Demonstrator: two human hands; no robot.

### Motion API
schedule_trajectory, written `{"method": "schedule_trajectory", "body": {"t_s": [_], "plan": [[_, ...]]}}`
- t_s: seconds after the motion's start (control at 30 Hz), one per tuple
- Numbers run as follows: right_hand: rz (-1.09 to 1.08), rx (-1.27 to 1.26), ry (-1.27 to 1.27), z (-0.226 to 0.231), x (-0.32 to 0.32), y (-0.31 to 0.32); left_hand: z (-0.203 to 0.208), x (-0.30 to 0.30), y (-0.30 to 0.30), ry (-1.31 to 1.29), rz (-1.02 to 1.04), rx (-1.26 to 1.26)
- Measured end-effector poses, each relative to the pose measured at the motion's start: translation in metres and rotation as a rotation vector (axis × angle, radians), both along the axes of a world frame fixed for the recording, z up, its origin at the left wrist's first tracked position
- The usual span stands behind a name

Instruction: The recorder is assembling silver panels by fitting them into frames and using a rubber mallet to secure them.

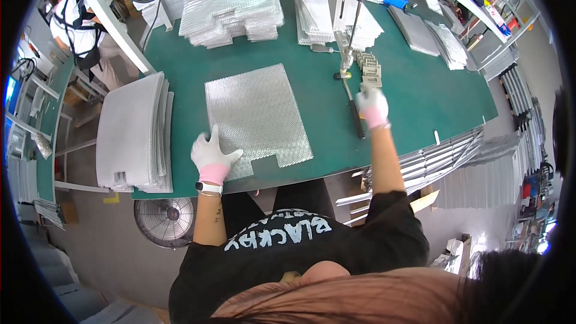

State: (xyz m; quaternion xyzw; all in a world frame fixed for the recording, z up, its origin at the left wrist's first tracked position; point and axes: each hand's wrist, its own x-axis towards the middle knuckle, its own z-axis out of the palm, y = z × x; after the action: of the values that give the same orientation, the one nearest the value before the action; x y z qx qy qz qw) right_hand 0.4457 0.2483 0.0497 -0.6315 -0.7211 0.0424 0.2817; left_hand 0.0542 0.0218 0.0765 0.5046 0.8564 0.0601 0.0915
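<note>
A silvery textured sheet (258, 114) with a notch in its near edge lies on the green table. My left hand (215, 155), in a white glove with a pink cuff, rests at its near left corner, thumb and fingers spread. My right hand (373, 107), gloved the same way, has its fingers curled at the near end of a row of small beige plastic parts (369, 69). What the fingers hold, if anything, is hidden. Just left of it are a black handle (356, 121) and an upright tool with a long thin shaft (356, 15).
Stacked sheets (133, 135) stand at the table's left edge. A silvery stack (231, 3) and white stacks (313, 15) lie at the back. A screwdriver (321, 48) lies near the upright tool. A floor fan (165, 219) is below left; another person (84, 30) is far left.
</note>
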Motion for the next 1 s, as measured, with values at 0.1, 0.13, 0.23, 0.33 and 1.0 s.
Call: {"method": "schedule_trajectory", "body": {"t_s": [0.1,0.13,0.23,0.33,1.0], "plan": [[-0.115,-0.366,-0.154,-0.024,0.064,0.054,-0.041,-0.019,0.006,0.12,-0.223,0.118],[-0.114,-0.362,-0.125,-0.024,0.064,0.056,-0.048,-0.025,0.003,0.089,-0.337,0.135],[-0.111,-0.404,-0.022,-0.036,0.092,0.068,-0.027,-0.013,-0.009,0.015,-0.32,0.044],[0.017,-0.407,-0.031,-0.031,0.109,0.056,-0.023,0.0,-0.035,0.0,-0.338,0.002],[0.583,-1.43,1.92,-0.15,-0.132,-0.321,-0.12,0.087,-0.131,-1.895,0.422,0.462]]}}
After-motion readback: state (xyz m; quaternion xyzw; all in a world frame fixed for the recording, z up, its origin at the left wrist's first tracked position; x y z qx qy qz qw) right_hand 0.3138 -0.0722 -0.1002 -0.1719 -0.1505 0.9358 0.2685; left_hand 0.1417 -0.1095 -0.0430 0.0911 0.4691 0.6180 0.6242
